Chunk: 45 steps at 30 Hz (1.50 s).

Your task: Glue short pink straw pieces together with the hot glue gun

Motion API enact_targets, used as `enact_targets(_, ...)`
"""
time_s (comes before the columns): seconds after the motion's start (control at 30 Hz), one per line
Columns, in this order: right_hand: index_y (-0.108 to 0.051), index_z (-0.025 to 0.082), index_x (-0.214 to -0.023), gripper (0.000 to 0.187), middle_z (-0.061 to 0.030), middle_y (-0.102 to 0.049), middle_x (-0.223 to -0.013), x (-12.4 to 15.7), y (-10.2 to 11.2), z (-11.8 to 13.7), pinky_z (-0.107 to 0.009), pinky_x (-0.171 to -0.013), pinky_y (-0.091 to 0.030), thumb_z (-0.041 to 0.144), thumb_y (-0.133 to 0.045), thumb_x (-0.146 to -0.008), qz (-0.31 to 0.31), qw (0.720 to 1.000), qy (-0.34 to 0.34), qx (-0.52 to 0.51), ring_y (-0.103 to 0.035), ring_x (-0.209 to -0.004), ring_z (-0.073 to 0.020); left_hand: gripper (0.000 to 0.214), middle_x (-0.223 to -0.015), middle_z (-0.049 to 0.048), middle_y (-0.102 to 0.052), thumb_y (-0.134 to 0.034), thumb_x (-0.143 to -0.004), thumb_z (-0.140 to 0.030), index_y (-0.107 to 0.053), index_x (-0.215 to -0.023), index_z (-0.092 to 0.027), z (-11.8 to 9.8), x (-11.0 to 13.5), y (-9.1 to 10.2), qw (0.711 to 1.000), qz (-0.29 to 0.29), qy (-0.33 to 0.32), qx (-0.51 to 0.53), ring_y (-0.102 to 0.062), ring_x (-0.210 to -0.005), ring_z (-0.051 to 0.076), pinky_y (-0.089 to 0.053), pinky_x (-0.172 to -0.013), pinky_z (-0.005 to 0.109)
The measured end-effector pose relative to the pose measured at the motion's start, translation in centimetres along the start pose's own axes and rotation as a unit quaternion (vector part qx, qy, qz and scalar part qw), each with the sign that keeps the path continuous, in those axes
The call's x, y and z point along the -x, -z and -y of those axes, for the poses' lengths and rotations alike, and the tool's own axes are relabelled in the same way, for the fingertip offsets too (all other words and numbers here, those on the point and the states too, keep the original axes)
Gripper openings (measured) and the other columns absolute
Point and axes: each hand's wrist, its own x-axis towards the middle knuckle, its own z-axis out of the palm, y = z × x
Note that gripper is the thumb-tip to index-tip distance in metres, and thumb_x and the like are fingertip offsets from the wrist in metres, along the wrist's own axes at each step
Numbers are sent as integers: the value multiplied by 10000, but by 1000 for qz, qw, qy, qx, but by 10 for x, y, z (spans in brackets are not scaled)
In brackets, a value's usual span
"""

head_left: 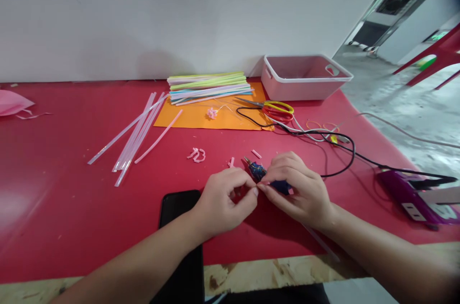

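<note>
My left hand (230,198) and my right hand (300,191) meet fingertip to fingertip over the red table, both closed in a pinch. Whatever lies between the fingers is too small and hidden to name. Just behind my right fingers lies a dark blue tool with a brass-coloured tip (256,169), like a hot glue gun, partly covered by the hand. Short pink strips (231,162) lie close to it, with curled pink pieces (197,154) farther left. A small pink bunched flower shape (212,113) on a thin wire rests on the orange sheet (179,119).
A bundle of coloured sticks (210,86) lies at the back, with clear pinkish sticks (138,138) to the left. Scissors (275,108) and a black cable (338,143) are near the pink bin (305,86). A black phone (179,201) lies beneath my left forearm; a purple box (406,193) sits right.
</note>
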Motion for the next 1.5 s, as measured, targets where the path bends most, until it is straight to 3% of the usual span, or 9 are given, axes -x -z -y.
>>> enact_targets(0.3, -644, 228, -871, 180, -12, -713, -739, 3, 1, 0, -365, -729, -530, 94, -716, -775, -12, 993, 69, 91, -624, -776, -197, 163, -560, -55, -455, -559, -745, -91, -511, -606, -162, -3, -2, -1, 993, 29, 72, 92, -394, -504, 65, -313, -475, 183)
enact_targets(0.57, -677, 182, -900, 93, -31, -732, -772, 9, -1, 5, -383, -748, -437, 133, -708, -827, -18, 979, 58, 194, -584, -832, -218, 184, -552, -66, -405, -562, -740, -112, -466, -591, -164, -1, -5, 0, 988, 39, 111, 103, -345, -503, 61, -281, -471, 182)
enact_targets(0.9, -680, 194, -906, 87, -21, -736, -781, 6, 0, 3, -383, -779, -408, 148, -707, -838, -8, 977, 53, 208, -601, -833, -214, 170, -547, -73, -399, -546, -761, -123, -476, -614, -171, -3, -2, -2, 983, 24, 140, 120, -330, -490, 62, -266, -459, 190)
enact_targets(1.1, -601, 165, -1058, 152, -97, -689, -1000, 2, 16, -23, -407, -865, -455, 174, -581, -907, 91, 978, -13, 189, -591, -947, -242, 178, -630, -47, -462, -556, -877, -244, -539, -719, -164, 3, -2, 0, 971, -46, 179, 152, -401, -565, 85, -321, -528, 212)
enact_targets(1.2, -560, 156, -1126, 272, -138, -629, -1100, -1, 29, -33, -470, -890, -469, 220, -546, -862, 263, 954, -47, 134, -560, -1002, -289, 223, -634, -48, -450, -543, -912, -288, -532, -726, -166, 6, -4, 3, 960, -83, 193, 185, -396, -570, 84, -322, -534, 214)
enact_targets(1.27, -546, 152, -1133, 350, -149, -605, -1107, -2, 36, -34, -501, -890, -476, 208, -541, -787, 337, 935, -55, 101, -550, -1002, -308, 239, -629, -53, -440, -539, -925, -307, -532, -731, -167, 8, -5, 4, 951, -95, 202, 212, -360, -536, 75, -294, -507, 216)
enact_targets(1.37, -525, 148, -1163, 475, -158, -590, -1129, 1, 42, -33, -523, -904, -484, 164, -528, -688, 368, 922, -67, 97, -555, -1014, -321, 219, -655, -52, -460, -535, -936, -316, -539, -772, -171, 11, -5, 4, 935, -109, 214, 259, -306, -501, 63, -255, -473, 217)
enact_targets(1.5, -488, 134, -1226, 576, -189, -566, -1227, 8, 47, -32, -544, -981, -470, 156, -553, -654, 348, 922, -77, 149, -549, -1120, -354, 186, -644, -55, -437, -528, -948, -303, -548, -814, -175, 15, -5, 3, 927, -123, 218, 280, -264, -484, 63, -223, -450, 218)
